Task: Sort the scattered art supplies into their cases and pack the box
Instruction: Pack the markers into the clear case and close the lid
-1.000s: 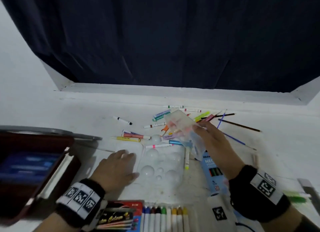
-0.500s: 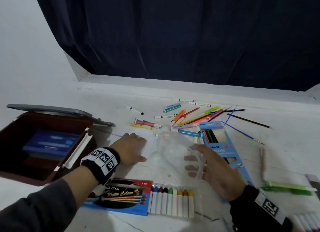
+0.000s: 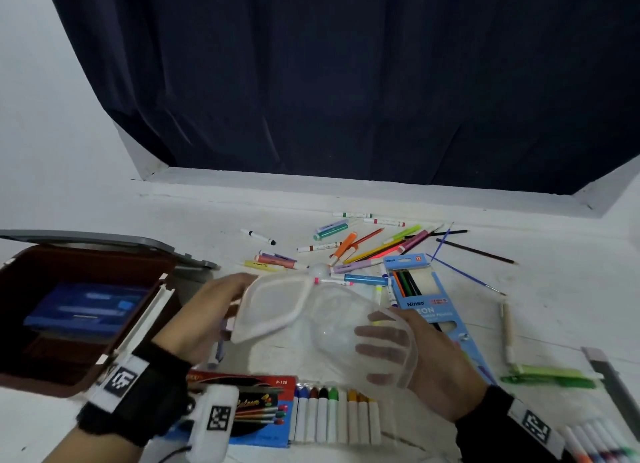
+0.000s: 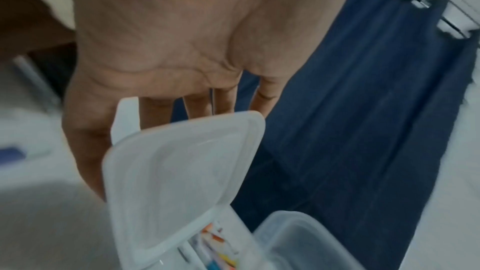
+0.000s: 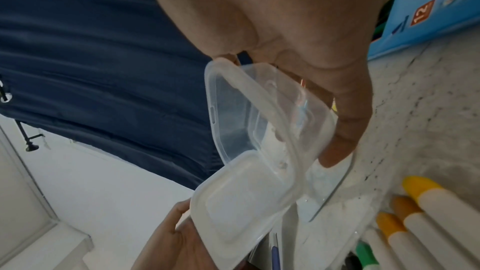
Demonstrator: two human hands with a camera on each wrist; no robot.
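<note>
Clear plastic case (image 3: pixel 332 327), judged light, flexible and slick: right hand (image 3: pixel 429 365) fingers curl under its tub, left hand (image 3: pixel 207 317) fingers hold its lid (image 3: pixel 273 303).

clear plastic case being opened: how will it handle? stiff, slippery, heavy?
The clear plastic case looks thin-walled and see-through, so probably light and a bit flexible. The right hand holds the base, fingers showing through it; the left hand holds the lid. Smooth glossy walls suggest it may be slippery. It looks empty, so easily tipped.

Clear plastic case (image 3: pixel 349 331) held tilted above the table, hinged lid (image 3: pixel 273 306) open.
</note>
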